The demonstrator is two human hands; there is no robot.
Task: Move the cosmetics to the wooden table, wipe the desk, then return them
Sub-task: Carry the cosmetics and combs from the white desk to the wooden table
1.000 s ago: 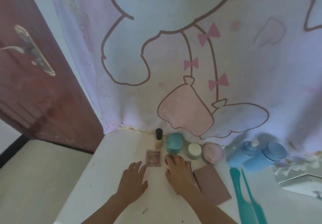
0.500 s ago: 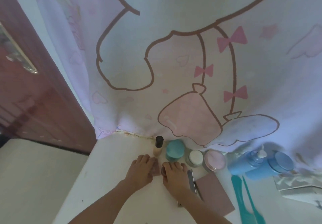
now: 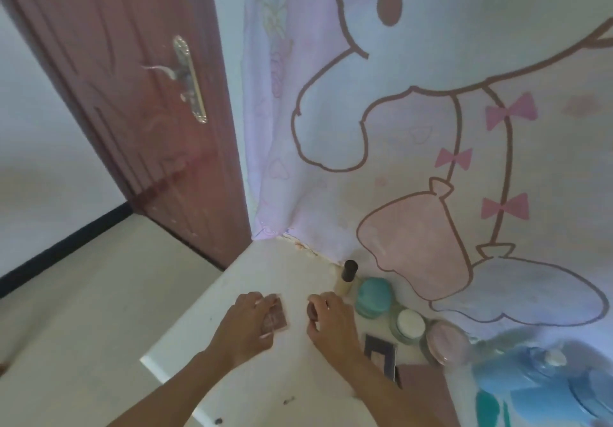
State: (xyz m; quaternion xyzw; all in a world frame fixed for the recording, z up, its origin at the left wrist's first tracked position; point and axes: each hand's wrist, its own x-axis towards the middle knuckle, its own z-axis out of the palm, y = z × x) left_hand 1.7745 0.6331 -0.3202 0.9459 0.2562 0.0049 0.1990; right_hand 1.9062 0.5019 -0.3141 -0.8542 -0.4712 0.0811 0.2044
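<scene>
Cosmetics (image 3: 411,325) are standing in a row along the back of the white desk (image 3: 282,270), against the foot of a hanging cartoon-print cloth (image 3: 431,121), and we are reaching in at the left end of that row with both hands.

Our left hand (image 3: 247,325) is grasping a small brown square palette (image 3: 278,318). Its fingers are curling over the palette's left part, and the right edge is showing past the fingertips. We cannot tell whether the palette is resting on the desk or lifted just clear of it.

Our right hand (image 3: 331,323) is clenching round a small dark round thing (image 3: 311,310). Only a sliver of it is peeking out between thumb and forefinger, so we cannot tell what it is. The two hands are apart, with bare desk between them.

Just behind our right hand, a slim bottle with a dark cap (image 3: 348,277) is standing upright. A teal jar (image 3: 374,295) is sitting just beside it. Further right along the row, a white-lidded jar (image 3: 403,333) and a pink round compact (image 3: 446,343) are sitting close together.

Beside our right wrist, a dark rectangular case (image 3: 381,353) is lying flat. A flat brown rectangle (image 3: 428,383) is lying partly behind our forearm.

At the lower right, blurred blue bottles (image 3: 544,387) and something teal (image 3: 487,406) are showing, too smeared for us to describe. To the left, a reddish-brown door (image 3: 126,111) with a metal handle (image 3: 185,78) is standing beside the desk corner.
</scene>
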